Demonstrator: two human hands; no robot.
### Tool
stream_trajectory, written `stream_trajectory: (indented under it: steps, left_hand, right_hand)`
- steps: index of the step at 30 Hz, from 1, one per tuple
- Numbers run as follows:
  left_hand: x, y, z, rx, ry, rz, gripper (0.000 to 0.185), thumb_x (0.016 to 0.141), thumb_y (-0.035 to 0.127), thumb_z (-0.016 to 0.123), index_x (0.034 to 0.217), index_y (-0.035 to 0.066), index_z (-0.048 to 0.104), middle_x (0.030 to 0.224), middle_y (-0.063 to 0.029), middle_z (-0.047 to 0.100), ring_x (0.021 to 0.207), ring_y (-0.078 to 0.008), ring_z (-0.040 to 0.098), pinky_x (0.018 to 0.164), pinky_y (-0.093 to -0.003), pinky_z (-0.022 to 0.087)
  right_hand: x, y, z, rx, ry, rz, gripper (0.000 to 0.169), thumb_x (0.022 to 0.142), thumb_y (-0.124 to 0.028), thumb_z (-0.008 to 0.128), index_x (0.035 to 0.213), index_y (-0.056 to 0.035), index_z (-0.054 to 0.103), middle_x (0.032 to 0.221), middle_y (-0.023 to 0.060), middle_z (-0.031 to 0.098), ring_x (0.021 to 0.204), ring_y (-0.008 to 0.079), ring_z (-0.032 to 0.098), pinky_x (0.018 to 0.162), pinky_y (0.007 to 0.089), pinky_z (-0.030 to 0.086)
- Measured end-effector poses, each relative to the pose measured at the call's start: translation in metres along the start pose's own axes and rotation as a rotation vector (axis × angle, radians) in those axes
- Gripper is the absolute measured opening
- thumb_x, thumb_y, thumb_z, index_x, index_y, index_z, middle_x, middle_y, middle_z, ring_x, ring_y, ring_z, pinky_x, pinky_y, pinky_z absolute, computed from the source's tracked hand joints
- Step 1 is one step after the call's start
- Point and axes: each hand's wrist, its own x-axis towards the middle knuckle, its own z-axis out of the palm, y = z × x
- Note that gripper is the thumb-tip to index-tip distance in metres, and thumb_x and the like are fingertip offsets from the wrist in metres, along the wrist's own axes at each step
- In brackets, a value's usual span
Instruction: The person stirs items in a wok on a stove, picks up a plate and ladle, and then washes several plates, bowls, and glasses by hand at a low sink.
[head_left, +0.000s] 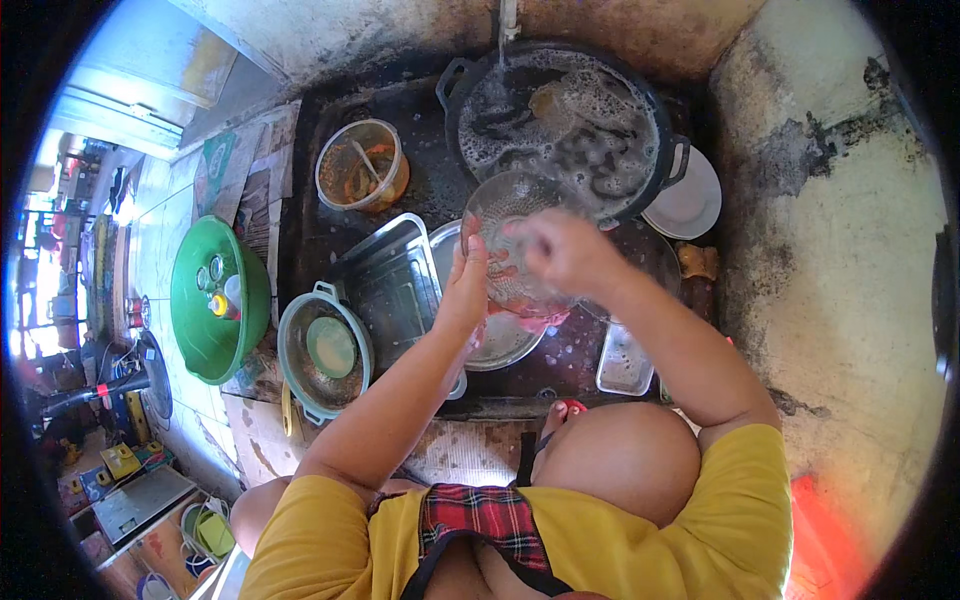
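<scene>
My left hand (471, 289) grips the left rim of a clear, textured glass bowl (499, 206), which is tilted above a round metal tray (502, 345). Blurred, my right hand (559, 251) is at the bowl's inner side or right part; whether it holds anything there cannot be told. Part of a pink cloth or similar thing (544, 321) shows below the bowl. Just beyond the bowl stands a large dark basin (664, 112) of foamy water, with a stream falling into it from a tap (510, 30).
Left of my hands lie a rectangular metal tray (409, 225), a colander (362, 322) with a green bowl (331, 347), and a plastic tub (322, 169) with orange residue. A green basin (187, 322) stands farther left. White plates (694, 195) and a small metal tray (625, 367) are at right, beside the wall.
</scene>
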Motion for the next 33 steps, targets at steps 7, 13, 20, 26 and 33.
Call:
stream_trajectory:
  steps: [7,13,20,26,33]
  left_hand:
    - [0.002,-0.023,-0.003,0.083,0.046,-0.101,0.061,0.086,0.058,0.029,0.137,0.029,0.012,0.127,-0.018,0.035,0.112,-0.0318,0.043,0.071,-0.0413,0.053]
    - [-0.004,-0.034,0.021,-0.121,0.016,-0.101,0.063,0.085,0.059,0.029,0.137,0.026,0.014,0.123,-0.0195,0.041,0.105,-0.0321,0.048,0.07,-0.0378,0.053]
    - [-0.002,-0.023,0.008,-0.167,0.005,0.005,0.061,0.089,0.053,0.027,0.136,0.016,0.018,0.123,-0.0171,0.043,0.103,-0.0271,0.051,0.076,-0.0379,0.05]
    - [0.019,-0.035,0.002,-0.13,0.063,0.232,0.059,0.09,0.051,0.027,0.136,0.015,0.02,0.123,-0.0151,0.044,0.098,-0.0263,0.056,0.081,-0.0381,0.048]
    - [0.015,-0.043,0.002,-0.19,-0.089,0.016,0.064,0.087,0.055,0.03,0.136,0.016,0.02,0.134,-0.0177,0.031,0.115,-0.0319,0.043,0.092,-0.042,0.04]
  right_hand:
    - [0.006,-0.059,-0.112,0.895,0.282,0.208,0.027,0.083,-0.02,0.05,0.1,-0.0004,0.055,0.081,0.0064,0.06,0.068,0.0113,0.056,0.058,0.0237,0.046]
    - [0.021,-0.021,-0.046,1.081,0.384,0.289,0.027,0.084,-0.024,0.046,0.102,-0.0043,0.051,0.079,0.007,0.058,0.067,0.0136,0.055,0.063,0.0268,0.045]
    - [-0.03,0.017,0.014,-0.557,-0.052,-0.261,0.054,0.084,-0.037,0.049,0.13,-0.0112,0.037,0.137,0.0142,0.026,0.125,0.0304,0.026,0.103,0.0422,0.02]
    - [-0.02,0.022,0.057,-0.205,0.001,-0.275,0.06,0.081,-0.041,0.052,0.132,-0.016,0.034,0.142,0.0093,0.02,0.131,0.0302,0.016,0.104,0.0492,0.015]
    - [-0.014,0.012,0.048,-0.277,0.046,-0.165,0.063,0.081,-0.034,0.05,0.136,-0.0171,0.026,0.144,0.0145,0.01,0.131,0.0319,0.016,0.106,0.0454,0.011]
